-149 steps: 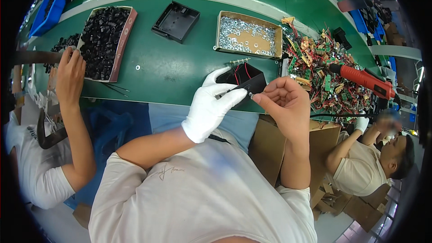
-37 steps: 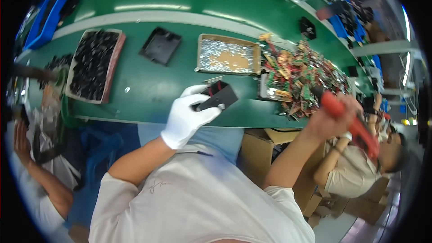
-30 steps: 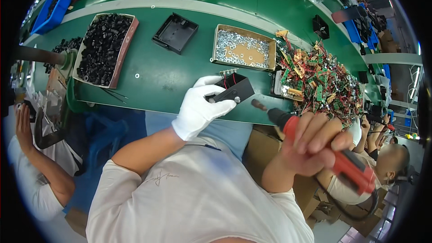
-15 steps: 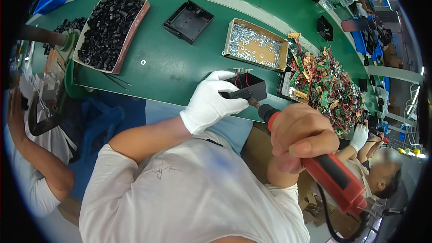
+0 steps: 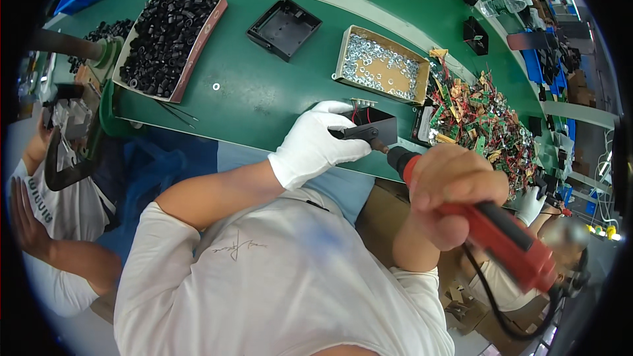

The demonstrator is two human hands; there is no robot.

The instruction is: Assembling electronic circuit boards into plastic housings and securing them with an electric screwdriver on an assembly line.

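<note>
My left hand [image 5: 318, 142], in a white glove, grips a small black plastic box [image 5: 382, 129] at the table's front edge. Red wires and a small circuit board [image 5: 363, 102] stick out of the box's open top. My bare right hand [image 5: 455, 188] is wrapped round a red and black electric screwdriver [image 5: 508, 237]. The driver's tip points at a round black part on the box's near side. Whether the tip touches that part, I cannot tell. A cord hangs from the driver's back end.
A box of black caps [image 5: 173, 39] stands left, an open black case [image 5: 285, 28] at the back. A carton of metal nuts or washers [image 5: 382, 62] lies beside a heap of wired circuit boards [image 5: 488, 118]. Co-workers sit on both sides; a clamp [image 5: 66, 171] stands left.
The screwdriver has swung, its back end rising to the right with my right hand. The whole view has shifted slightly. The left co-worker's arms have moved.
</note>
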